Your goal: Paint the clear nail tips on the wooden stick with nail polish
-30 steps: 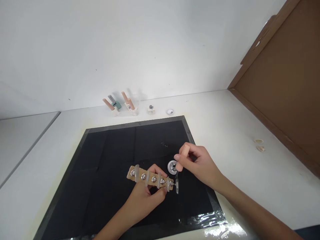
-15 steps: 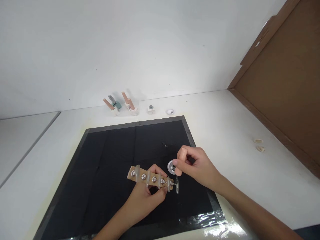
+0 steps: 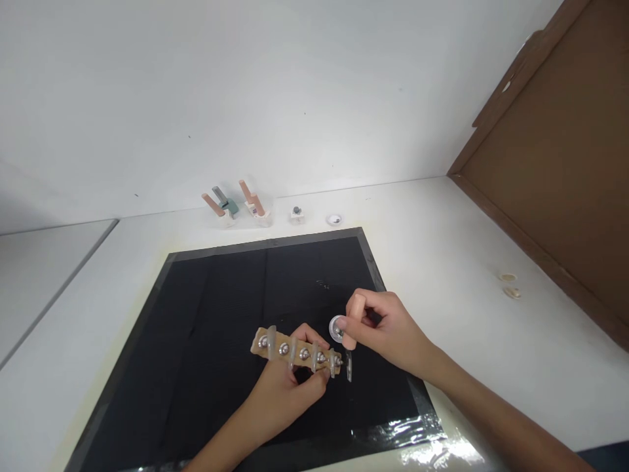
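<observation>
Left hand point(image 3: 292, 388), fingers clasping strip point(image 3: 278, 340) above mat point(image 3: 221, 308); right hand point(image 3: 382, 321), fingers pinching brush point(image 3: 357, 307) near strip's outermost nail point(image 3: 349, 369), contact unclear; likely hazards: nail knocked loose by too firm a press, or dish point(image 3: 333, 331) nudged by the right hand's nearby fingers.

On my feed I have two bare hands, the left hand point(image 3: 282, 388) and the right hand point(image 3: 382, 322), with slender fingers point(image 3: 308, 333). The left forearm point(image 3: 226, 429) and the right forearm point(image 3: 472, 388) are bare too, smooth and tapering toward the wrists point(image 3: 426, 354), as far as I can follow them toward the tabletop's point(image 3: 432, 242) near edge. Fingernail details are too small to read.
</observation>
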The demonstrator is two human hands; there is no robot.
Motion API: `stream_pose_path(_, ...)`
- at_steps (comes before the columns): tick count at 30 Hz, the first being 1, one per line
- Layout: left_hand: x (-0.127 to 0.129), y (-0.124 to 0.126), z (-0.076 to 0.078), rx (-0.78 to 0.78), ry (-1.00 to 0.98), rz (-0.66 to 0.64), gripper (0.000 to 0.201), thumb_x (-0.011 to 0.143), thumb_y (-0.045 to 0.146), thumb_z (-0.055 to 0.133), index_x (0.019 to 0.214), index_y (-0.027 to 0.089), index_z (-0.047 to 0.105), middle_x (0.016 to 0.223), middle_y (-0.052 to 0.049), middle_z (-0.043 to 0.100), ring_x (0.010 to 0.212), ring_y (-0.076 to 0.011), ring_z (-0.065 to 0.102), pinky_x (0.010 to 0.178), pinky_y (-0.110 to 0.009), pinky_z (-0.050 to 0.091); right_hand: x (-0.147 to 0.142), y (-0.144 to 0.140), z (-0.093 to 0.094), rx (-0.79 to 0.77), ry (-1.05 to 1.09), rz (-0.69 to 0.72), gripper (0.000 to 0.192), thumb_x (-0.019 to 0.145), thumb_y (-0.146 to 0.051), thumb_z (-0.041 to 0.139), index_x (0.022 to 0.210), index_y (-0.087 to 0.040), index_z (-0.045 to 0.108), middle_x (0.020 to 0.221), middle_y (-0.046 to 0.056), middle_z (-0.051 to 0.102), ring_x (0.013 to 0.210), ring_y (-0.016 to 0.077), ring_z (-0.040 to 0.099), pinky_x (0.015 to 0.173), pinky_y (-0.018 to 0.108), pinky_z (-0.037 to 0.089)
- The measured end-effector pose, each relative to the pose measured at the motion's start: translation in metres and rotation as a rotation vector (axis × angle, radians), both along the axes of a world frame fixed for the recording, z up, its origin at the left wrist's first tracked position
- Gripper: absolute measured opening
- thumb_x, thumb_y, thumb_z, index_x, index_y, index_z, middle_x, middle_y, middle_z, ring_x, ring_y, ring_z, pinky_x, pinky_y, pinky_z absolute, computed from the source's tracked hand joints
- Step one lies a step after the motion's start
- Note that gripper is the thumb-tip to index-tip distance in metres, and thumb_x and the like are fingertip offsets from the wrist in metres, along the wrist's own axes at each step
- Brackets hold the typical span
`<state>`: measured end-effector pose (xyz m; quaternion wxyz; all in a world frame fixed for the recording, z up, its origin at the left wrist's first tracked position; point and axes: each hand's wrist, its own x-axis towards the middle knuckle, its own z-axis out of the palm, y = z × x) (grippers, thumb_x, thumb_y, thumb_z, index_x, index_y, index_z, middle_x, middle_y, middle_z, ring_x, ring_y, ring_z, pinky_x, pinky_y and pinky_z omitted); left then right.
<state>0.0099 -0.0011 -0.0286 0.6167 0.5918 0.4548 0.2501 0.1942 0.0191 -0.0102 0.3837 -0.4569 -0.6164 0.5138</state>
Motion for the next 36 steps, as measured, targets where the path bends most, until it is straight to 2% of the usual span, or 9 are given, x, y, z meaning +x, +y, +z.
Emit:
stream_pose_path(6, -0.0018, -0.0011, -0.0014, -0.041, -0.003, 0.002, 0.013, 0.071, 0.014, 0.052, 0.081, 0.02, 0.045, 0.068, 0.006, 0.042, 0.061, -0.0099, 0.037, 0.057, -0.023, 0.029, -0.0006, 0.0003, 0.0005, 0.058, 0.013, -0.126, 0.031, 0.084, -0.026, 0.057, 0.057, -0.019, 0.047, 0.055, -0.002, 0.061, 0.049, 0.0092, 0.04, 0.046, 0.022, 0.033)
stream_pose_path(9, -0.0015, -0.0003, -0.0008, -0.05, -0.007, 0.026, 0.012, 0.071, 0.015, 0.053, 0.079, 0.02, 0.045, 0.069, 0.006, 0.043, 0.061, -0.0099, 0.037, 0.057, -0.023, 0.03, 0.0008, -0.0002, 0.0008, 0.065, 0.083, -0.05, 0.03, 0.084, -0.026, 0.058, 0.057, -0.019, 0.047, 0.056, -0.002, 0.062, 0.051, 0.0099, 0.043, 0.047, 0.022, 0.033)
stream_pose_path(13, 0.0003, 0.0015, -0.0006, -0.064, -0.026, 0.049, 0.012, 0.072, 0.016, 0.054, 0.079, 0.02, 0.045, 0.068, 0.006, 0.043, 0.061, -0.0098, 0.038, 0.057, -0.023, 0.03, 0.0023, -0.0001, -0.0007, 0.025, 0.1, 0.063, 0.029, 0.081, -0.025, 0.062, 0.057, -0.019, 0.047, 0.056, -0.002, 0.062, 0.048, 0.0092, 0.039, 0.044, 0.022, 0.029)
stream_pose_path(21, -0.0012, -0.0006, -0.0026, -0.074, -0.038, 0.055, 0.012, 0.072, 0.016, 0.055, 0.079, 0.02, 0.046, 0.068, 0.006, 0.044, 0.061, -0.0097, 0.037, 0.056, -0.022, 0.028, 0.0015, 0.0033, -0.0013, 0.083, 0.023, -0.166, 0.029, 0.084, -0.028, 0.058, 0.058, -0.019, 0.05, 0.06, -0.001, 0.06, 0.054, 0.0107, 0.043, 0.047, 0.023, 0.032)
stream_pose_path(26, -0.0022, 0.0002, 0.0026, -0.087, -0.055, 0.066, 0.012, 0.072, 0.015, 0.055, 0.077, 0.021, 0.045, 0.065, 0.006, 0.042, 0.059, -0.0091, 0.036, 0.055, -0.022, 0.028, 0.0016, 0.0001, 0.0035, 0.064, 0.109, 0.026, 0.028, 0.082, -0.025, 0.061, 0.057, -0.019, 0.049, 0.058, -0.002, 0.06, 0.051, 0.0097, 0.041, 0.046, 0.023, 0.031)
stream_pose_path(28, -0.0021, 0.0009, 0.004, -0.088, -0.062, 0.072, 0.013, 0.071, 0.015, 0.055, 0.077, 0.021, 0.045, 0.066, 0.006, 0.043, 0.059, -0.0091, 0.036, 0.055, -0.022, 0.028, 0.0012, 0.0004, 0.0038, 0.053, 0.104, 0.045, 0.028, 0.082, -0.025, 0.062, 0.057, -0.019, 0.049, 0.058, -0.002, 0.061, 0.049, 0.0092, 0.04, 0.044, 0.023, 0.03)
stream_pose_path(33, -0.0012, 0.0011, 0.0044, -0.103, -0.071, 0.072, 0.014, 0.07, 0.014, 0.056, 0.075, 0.02, 0.045, 0.067, 0.006, 0.043, 0.059, -0.0086, 0.037, 0.055, -0.022, 0.029, 0.0009, 0.0042, 0.0035, 0.088, 0.03, -0.133, 0.029, 0.084, -0.026, 0.058, 0.057, -0.019, 0.05, 0.059, -0.001, 0.061, 0.053, 0.0105, 0.042, 0.046, 0.023, 0.032)
stream_pose_path(36, -0.0015, 0.0005, 0.0036, -0.098, -0.075, 0.077, 0.012, 0.071, 0.016, 0.056, 0.076, 0.02, 0.045, 0.067, 0.006, 0.043, 0.059, -0.0085, 0.037, 0.054, -0.022, 0.029, 0.0015, 0.0023, 0.0049, 0.095, 0.062, -0.121, 0.029, 0.084, -0.025, 0.058, 0.057, -0.019, 0.049, 0.058, -0.001, 0.061, 0.053, 0.0106, 0.043, 0.047, 0.023, 0.033)
